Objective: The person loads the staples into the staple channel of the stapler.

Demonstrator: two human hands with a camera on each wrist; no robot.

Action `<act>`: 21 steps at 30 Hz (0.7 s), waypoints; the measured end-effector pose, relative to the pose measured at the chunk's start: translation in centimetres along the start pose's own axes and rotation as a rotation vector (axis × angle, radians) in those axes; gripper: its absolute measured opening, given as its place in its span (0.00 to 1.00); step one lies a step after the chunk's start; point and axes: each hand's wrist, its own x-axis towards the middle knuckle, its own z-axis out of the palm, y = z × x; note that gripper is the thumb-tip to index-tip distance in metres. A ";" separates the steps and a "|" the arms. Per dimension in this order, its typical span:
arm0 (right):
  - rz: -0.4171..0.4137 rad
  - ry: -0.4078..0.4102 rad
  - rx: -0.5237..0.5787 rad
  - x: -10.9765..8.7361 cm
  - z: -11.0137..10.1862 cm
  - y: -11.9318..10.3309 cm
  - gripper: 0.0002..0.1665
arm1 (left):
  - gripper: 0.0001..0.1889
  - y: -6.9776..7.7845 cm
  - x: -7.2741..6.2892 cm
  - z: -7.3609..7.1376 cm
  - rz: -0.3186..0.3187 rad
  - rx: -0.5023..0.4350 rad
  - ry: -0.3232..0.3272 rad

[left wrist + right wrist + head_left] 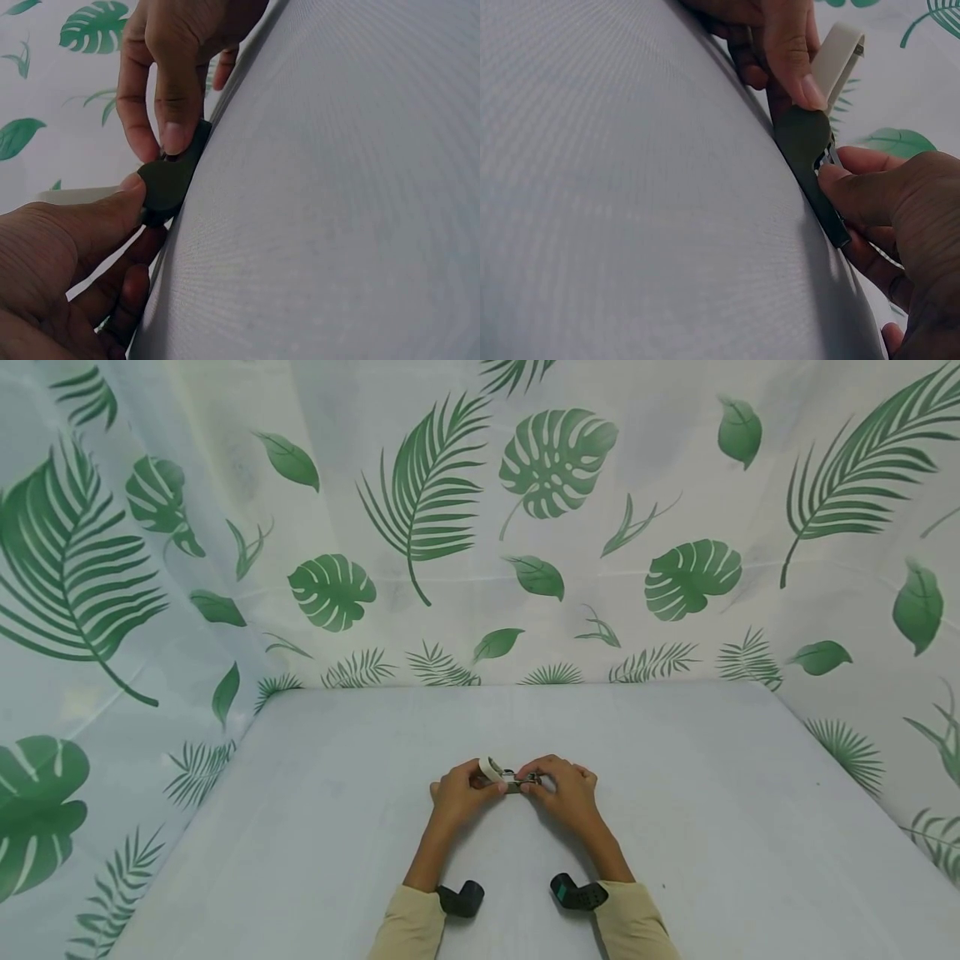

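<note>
A small stapler [510, 775] is held low over the white table between both hands. Its cream top cover [841, 64] stands raised, and its dark green base [166, 184] lies along the tabletop. My left hand [459, 795] pinches the rounded end of the base, thumb on its side. At the other end, my right hand [564, 789] has its thumb and fingers pinched on the silver metal part [830, 156] beside the base. Fingers partly hide the inside of the stapler, so whether anything small is held there is unclear.
The white-covered table [315, 827] spreads around both hands. Leaf-printed curtains [450, 635] enclose its back and sides. Each wrist wears a black camera [461, 899] near a beige sleeve [408, 922].
</note>
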 end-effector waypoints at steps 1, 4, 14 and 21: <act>0.002 -0.001 0.002 0.0 0.0 0.0 0.09 | 0.14 0.0 0.0 0.0 -0.002 -0.003 -0.001; 0.010 -0.007 0.008 0.0 0.0 0.0 0.09 | 0.13 0.0 0.0 0.0 -0.006 -0.008 0.000; 0.021 -0.009 0.015 0.1 -0.1 0.2 0.08 | 0.13 0.0 0.0 0.1 -0.013 -0.020 -0.002; 0.021 -0.002 0.047 0.1 -0.3 0.2 0.09 | 0.13 0.1 0.0 0.0 -0.010 -0.018 -0.002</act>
